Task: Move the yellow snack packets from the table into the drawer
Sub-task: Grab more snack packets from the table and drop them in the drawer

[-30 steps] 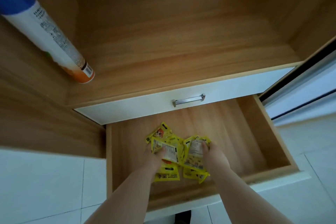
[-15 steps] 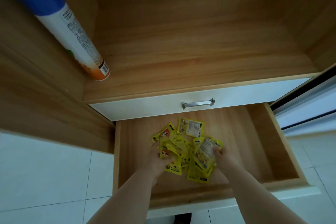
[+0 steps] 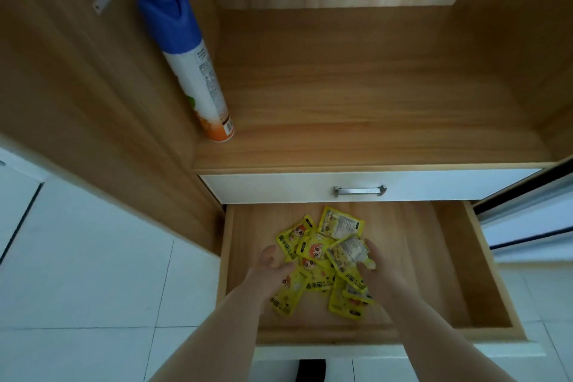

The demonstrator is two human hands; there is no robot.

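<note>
Several yellow snack packets lie in a loose heap on the floor of the open wooden drawer. My left hand hovers at the heap's left edge with its fingers spread and relaxed, holding nothing. My right hand is at the heap's right edge, fingers straight beside a silvery-backed packet; whether it touches that packet is unclear. One packet lies face down at the far end of the heap.
Above the open drawer is a closed white drawer with a metal handle. A tall spray can with a blue cap stands on the wooden shelf at the left. White floor tiles lie to the left, a sliding door track to the right.
Both hands have let go of the packets and opened; the packets have spread out on the drawer floor. The camera has tilted up and pulled back.
</note>
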